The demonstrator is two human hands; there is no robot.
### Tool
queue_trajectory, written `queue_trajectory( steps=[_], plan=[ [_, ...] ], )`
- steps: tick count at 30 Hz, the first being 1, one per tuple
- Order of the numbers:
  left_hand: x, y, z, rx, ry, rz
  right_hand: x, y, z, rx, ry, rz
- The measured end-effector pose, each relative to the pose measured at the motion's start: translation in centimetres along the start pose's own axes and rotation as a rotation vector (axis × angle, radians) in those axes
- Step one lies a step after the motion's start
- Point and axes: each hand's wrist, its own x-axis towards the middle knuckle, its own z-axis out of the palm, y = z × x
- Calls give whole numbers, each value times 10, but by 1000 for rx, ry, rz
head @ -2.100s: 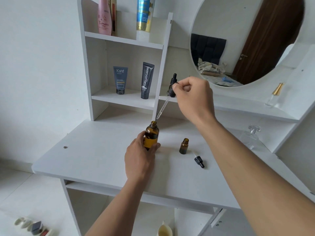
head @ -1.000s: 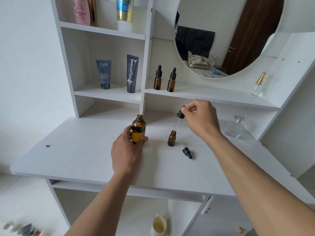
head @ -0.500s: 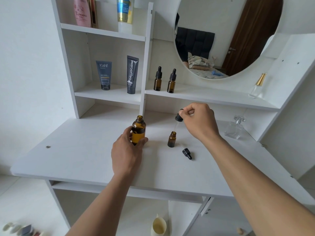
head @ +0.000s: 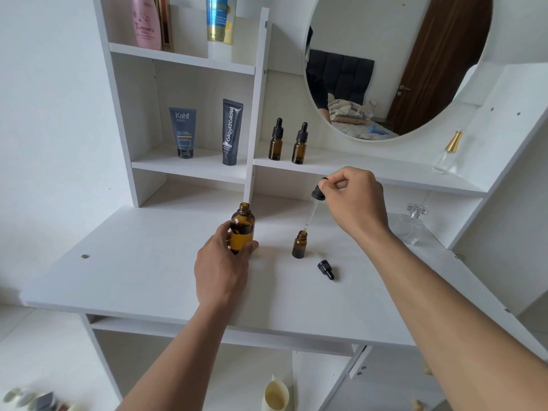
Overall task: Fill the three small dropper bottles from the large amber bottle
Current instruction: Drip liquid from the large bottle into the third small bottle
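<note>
My left hand (head: pixel 222 266) grips the large amber bottle (head: pixel 242 227), which stands uncapped on the white desk (head: pixel 142 271). My right hand (head: pixel 354 200) pinches the black bulb of a long glass dropper (head: pixel 315 207); its tip hangs just above the mouth of an open small amber bottle (head: pixel 299 244) on the desk. The small bottle's own black dropper cap (head: pixel 325 269) lies on its side just right of it. Two capped small dropper bottles (head: pixel 275 140) (head: pixel 300 143) stand upright on the shelf behind.
Two tubes (head: pixel 183 132) (head: pixel 231 132) stand in the left shelf compartment, with taller bottles (head: pixel 146 22) on the shelf above. A clear perfume bottle (head: pixel 410 225) sits on the desk at the right, another (head: pixel 449 152) on the shelf under the round mirror (head: pixel 394 63).
My right hand carried the dropper from over the large bottle's mouth rightward and down to the small open bottle. My left hand stayed on the large bottle. The view shifted.
</note>
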Motion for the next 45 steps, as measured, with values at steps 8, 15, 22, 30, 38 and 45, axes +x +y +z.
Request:
queue_trajectory(
  steps=[8, 15, 22, 30, 38, 45],
  plan=[
    [-1, 2, -1, -6, -6, -2, 8, -21, -6, 85, 64, 3],
    [-3, 4, -3, -9, -6, -15, 16, -57, 3, 278, 41, 20],
    [-3, 5, -3, -14, -8, -27, 15, -78, 23, 340, -4, 1],
    [-2, 4, -2, -2, -8, -32, 11, -81, 36, 315, -45, -36],
    [-2, 3, -2, 5, -11, -29, 11, -79, 34, 263, -59, -81],
    [-1, 3, -1, 8, -5, -25, -4, -68, 59, 166, -236, -121]
  ],
)
